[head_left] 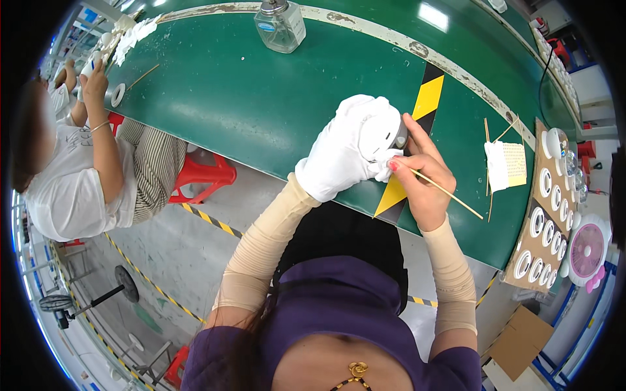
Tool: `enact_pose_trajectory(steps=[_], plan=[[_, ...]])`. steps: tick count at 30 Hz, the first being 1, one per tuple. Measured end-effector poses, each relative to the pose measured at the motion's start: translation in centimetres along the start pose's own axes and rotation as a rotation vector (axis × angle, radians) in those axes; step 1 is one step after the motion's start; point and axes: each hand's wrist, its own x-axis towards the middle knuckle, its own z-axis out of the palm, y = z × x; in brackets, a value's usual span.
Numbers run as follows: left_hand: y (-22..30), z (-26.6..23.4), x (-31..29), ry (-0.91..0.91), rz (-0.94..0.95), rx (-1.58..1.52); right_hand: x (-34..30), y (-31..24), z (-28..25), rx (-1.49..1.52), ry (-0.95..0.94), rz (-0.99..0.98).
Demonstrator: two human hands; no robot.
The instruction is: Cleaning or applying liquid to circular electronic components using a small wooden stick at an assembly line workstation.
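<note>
My left hand [336,153], in a white glove, is closed around a white rounded part [385,133] with small dark slots. The glove and the part are alike in colour, so its full outline is hard to make out. At its right side shows a dark, shiny patch. My right hand [427,179] is bare and pinches a thin wooden stick [456,197], whose long end points down to the right. A crumpled white cloth [386,166] lies between the right fingertips and the part. The stick's other end is hidden there.
Both hands are over the green table [261,104], by a yellow-black tape strip [428,94]. A glass bottle [280,29] stands at the back. To the right lie sticks, a white cloth [497,166], a yellow dotted pad [515,163] and a board [529,228] of white rings. A co-worker [78,169] sits left.
</note>
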Motion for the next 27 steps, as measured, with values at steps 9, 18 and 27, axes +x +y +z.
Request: enact_pose_trajectory(steps=[9, 18, 27], plan=[[0.9, 1.7, -0.5, 0.104, -0.044, 0.024, 1.7, 0.0, -0.2, 0.090, 0.154, 0.206], [2.6, 2.8, -0.9, 0.245, 0.006, 0.362, -0.3, 0.0, 0.9, -0.032, 0.149, 0.041], [0.3, 1.9, -0.7, 0.145, -0.028, 0.035, -1.7, -0.1, 2.1, -0.086, 0.173, -0.033]])
